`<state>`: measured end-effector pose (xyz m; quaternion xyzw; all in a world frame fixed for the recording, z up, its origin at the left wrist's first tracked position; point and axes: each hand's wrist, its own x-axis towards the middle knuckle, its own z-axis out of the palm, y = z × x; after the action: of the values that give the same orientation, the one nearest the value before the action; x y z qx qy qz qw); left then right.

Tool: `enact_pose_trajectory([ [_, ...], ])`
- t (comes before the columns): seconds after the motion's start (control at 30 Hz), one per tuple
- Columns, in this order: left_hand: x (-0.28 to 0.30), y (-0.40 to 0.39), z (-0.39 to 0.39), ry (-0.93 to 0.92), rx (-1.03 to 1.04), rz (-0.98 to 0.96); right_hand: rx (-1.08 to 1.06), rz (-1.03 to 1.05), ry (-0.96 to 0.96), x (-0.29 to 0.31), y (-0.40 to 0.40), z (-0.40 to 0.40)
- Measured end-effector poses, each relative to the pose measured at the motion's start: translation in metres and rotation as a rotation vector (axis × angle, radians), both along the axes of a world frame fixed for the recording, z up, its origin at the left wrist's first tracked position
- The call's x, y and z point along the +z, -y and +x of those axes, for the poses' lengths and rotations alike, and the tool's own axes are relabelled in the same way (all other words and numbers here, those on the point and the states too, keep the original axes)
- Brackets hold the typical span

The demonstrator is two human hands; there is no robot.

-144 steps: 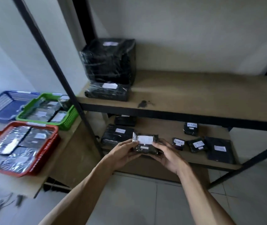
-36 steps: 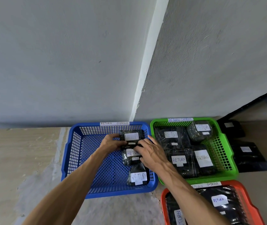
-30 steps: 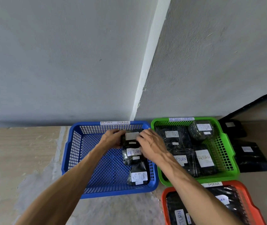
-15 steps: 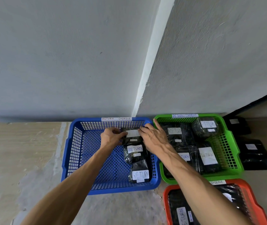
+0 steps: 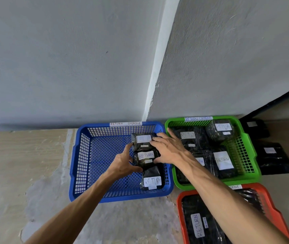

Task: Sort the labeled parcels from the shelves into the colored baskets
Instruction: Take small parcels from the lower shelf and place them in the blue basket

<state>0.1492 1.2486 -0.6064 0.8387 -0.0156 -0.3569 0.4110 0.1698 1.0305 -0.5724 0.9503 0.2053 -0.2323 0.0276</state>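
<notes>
Resting with loose fingers, left hand (image 5: 123, 163) and right hand (image 5: 168, 150) flanked the parcel (image 5: 143, 141) at the blue basket (image 5: 82, 155) far right, grasping nothing; withdrawing carelessly risked dragging it askew.

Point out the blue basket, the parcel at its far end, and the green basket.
blue basket (image 5: 80, 155): head view, on its left mesh wall.
far parcel (image 5: 143, 139): head view, on its white label.
green basket (image 5: 242, 147): head view, on its right mesh wall.
</notes>
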Motion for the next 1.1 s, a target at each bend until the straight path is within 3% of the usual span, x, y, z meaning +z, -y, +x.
enact_pose_trajectory([
  [0.37, -0.018, 0.034, -0.037, -0.187, 0.318, 0.157, 0.007, 0.010, 0.097, -0.011, 0.001, -0.009],
  [0.73, -0.016, 0.026, -0.039, -0.161, 0.270, 0.133, -0.002, -0.038, 0.099, -0.010, -0.006, -0.015],
  [0.97, -0.004, 0.011, -0.015, 0.090, 0.275, 0.130, -0.051, 0.050, 0.040, -0.001, -0.004, -0.007],
  [1.1, 0.004, 0.007, 0.007, 0.128, 0.186, 0.087, -0.107, 0.153, 0.149, 0.002, -0.001, -0.009],
])
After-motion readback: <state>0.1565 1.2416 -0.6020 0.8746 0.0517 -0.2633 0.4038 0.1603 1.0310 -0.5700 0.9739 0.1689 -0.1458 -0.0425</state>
